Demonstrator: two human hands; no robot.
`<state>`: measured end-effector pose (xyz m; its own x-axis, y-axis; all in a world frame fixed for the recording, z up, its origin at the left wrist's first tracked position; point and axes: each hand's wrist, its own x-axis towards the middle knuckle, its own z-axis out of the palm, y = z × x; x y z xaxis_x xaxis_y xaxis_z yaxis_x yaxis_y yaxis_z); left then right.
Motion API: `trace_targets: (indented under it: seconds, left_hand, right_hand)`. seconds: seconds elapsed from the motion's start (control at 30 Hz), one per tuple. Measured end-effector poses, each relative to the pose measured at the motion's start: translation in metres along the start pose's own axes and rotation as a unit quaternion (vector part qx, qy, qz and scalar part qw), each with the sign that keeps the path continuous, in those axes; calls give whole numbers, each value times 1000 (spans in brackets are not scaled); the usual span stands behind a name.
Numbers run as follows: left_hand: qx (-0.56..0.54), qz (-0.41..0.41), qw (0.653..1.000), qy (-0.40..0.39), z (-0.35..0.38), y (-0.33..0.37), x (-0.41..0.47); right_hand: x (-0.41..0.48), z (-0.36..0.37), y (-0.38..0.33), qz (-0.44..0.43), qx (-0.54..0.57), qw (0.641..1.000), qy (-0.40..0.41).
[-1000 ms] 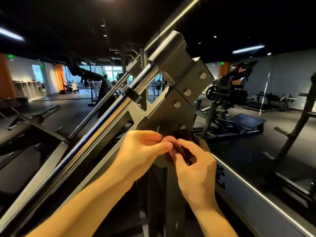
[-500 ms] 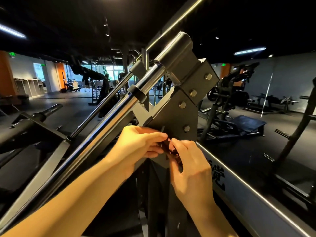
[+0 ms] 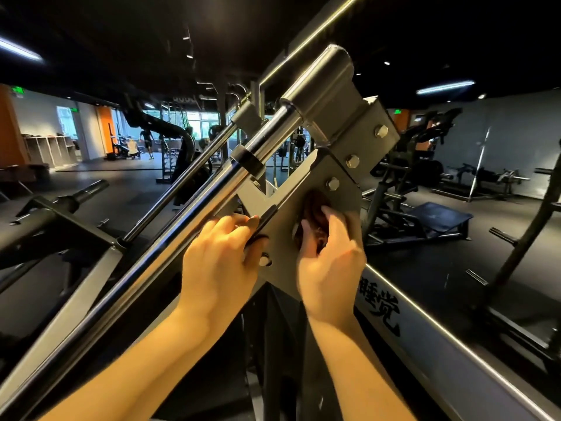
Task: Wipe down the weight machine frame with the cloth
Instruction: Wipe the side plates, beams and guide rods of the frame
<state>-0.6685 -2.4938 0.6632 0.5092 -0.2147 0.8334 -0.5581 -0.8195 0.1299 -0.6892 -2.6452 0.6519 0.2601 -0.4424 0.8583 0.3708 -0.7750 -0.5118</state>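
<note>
Left of the grey steel bracket plate [image 3: 283, 238] of the weight machine frame, a long polished chrome guide rod [image 3: 182, 214] is running diagonally up toward the plate's upper end, where a grey cylindrical steel housing [image 3: 328, 77] is capping it. At the plate's left edge the left hand [image 3: 218, 262] is gripping the metal. Its fingers are lying close together and curling over the edge, and one fingertip seems to be peeking out below, though blur is making that hard to confirm. On the plate's face, just right of its middle, a bunched dark brown cloth [image 3: 314, 208] is lying against the steel. The right hand [image 3: 331, 268] is holding it there, with its fingers bent and clamped on the fabric and the thumb tucked in beside them. Directly above the cloth, three hexagonal steel bolts [image 3: 352, 161] are sitting in a slanted row along the plate's right side, the lowest one just beside the cloth's top. Below and right of the plate, a pale grey beam printed with black characters [image 3: 425, 338] is sloping downward.
</note>
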Motion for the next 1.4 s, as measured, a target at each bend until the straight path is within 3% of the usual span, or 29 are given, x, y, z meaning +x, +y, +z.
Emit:
trace_targets:
  seconds: [0.17,0.3,0.37,0.53,0.7,0.9,1.1,1.23,1.3,1.4]
  left_hand:
    - [-64,0,998,22,7,-4,-4]
    - [-77,0,997,30,9,-4,-4]
    - [-75,5,997,28,9,-6,-4]
    - [-87,1,996,14,10,-10,-4]
    - [-92,1,996,20,10,-10,-4]
    - [-93,8,995,25,11,-13,-4]
    - [-82,17,996,32,10,-10,-4]
    - [-83,21,996,30,10,-13,-4]
    - [-81,17,996,28,9,-12,-4]
    - [-80,11,996,22,8,-10,-4]
  right_hand:
    - [-43,-24,23,-114,23,982,-152]
    - [11,-14,19,-51,30,998,6]
    - [9,-2,7,-50,6,999,9]
    - [-63,-15,28,-143,-3,974,-175]
    - [19,-11,24,-79,24,997,2]
    - [-66,-19,38,-181,-23,972,-148]
    - [8,-3,18,-128,-14,991,-28]
    - [-68,-16,35,-203,-43,968,-141]
    - [-54,-20,44,-218,-49,963,-153]
    - [12,-12,24,-142,-37,989,-34]
